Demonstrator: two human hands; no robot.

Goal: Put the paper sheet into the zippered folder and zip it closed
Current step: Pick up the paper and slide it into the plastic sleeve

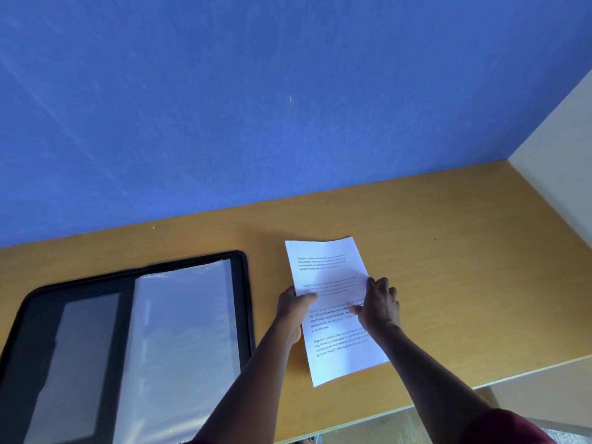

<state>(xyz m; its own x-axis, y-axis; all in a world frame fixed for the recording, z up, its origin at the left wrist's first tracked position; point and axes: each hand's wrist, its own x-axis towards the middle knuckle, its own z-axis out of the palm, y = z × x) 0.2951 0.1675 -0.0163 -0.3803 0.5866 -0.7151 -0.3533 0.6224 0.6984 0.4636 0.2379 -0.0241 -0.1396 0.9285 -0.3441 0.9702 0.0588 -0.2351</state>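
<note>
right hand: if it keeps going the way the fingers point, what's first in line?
The right hand grips the paper sheet at its right edge, fingers pointing up-left. Straight on lies only more sheet, then bare table, then the blue wall; depth uncertain.

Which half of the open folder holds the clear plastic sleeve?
The right half of the zippered folder, nearest the paper sheet; the left half is a dark panel.

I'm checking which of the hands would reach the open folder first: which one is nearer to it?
Left. The left hand grips the paper sheet at its left edge, the side facing the zippered folder. The right hand holds the sheet's right edge, farther away.
</note>
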